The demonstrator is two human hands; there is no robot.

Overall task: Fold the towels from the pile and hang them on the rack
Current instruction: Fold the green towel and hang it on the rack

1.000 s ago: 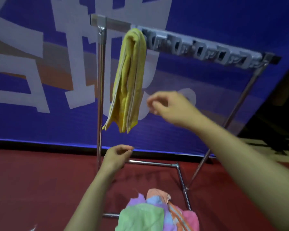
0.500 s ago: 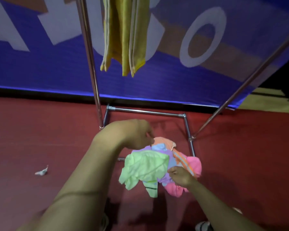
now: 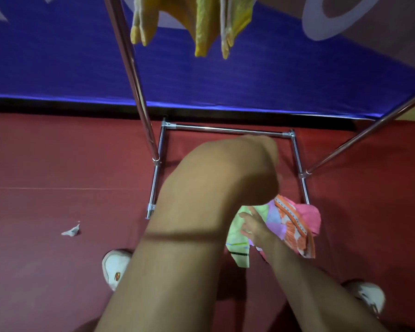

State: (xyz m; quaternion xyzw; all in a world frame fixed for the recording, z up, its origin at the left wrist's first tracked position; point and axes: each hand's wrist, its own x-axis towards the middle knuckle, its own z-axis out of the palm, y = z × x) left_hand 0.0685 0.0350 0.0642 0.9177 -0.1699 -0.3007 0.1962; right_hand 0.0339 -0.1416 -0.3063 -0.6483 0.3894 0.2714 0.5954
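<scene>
A pile of towels lies on the red floor inside the rack's base: a light green towel (image 3: 240, 238), a purple one (image 3: 274, 219), an orange patterned one (image 3: 295, 226) and a pink one (image 3: 309, 214). My left hand (image 3: 249, 168) hovers over the pile with its back toward me and its fingers curled down out of sight. My right hand (image 3: 252, 226) rests on the green towel with its fingers spread. A folded yellow towel (image 3: 201, 25) hangs from the rack above; the top bar is out of frame.
The rack's left upright pole (image 3: 134, 80) and slanted right pole (image 3: 369, 135) rise from a chrome floor frame (image 3: 225, 130). A blue banner (image 3: 58, 68) stands behind. My white shoes (image 3: 115, 267) (image 3: 367, 295) flank the pile. A white scrap (image 3: 71, 232) lies at left.
The view has tilted down from the rack to the floor. Both hands came down from the hung yellow towel to the pile; the right hand now lies on the green towel.
</scene>
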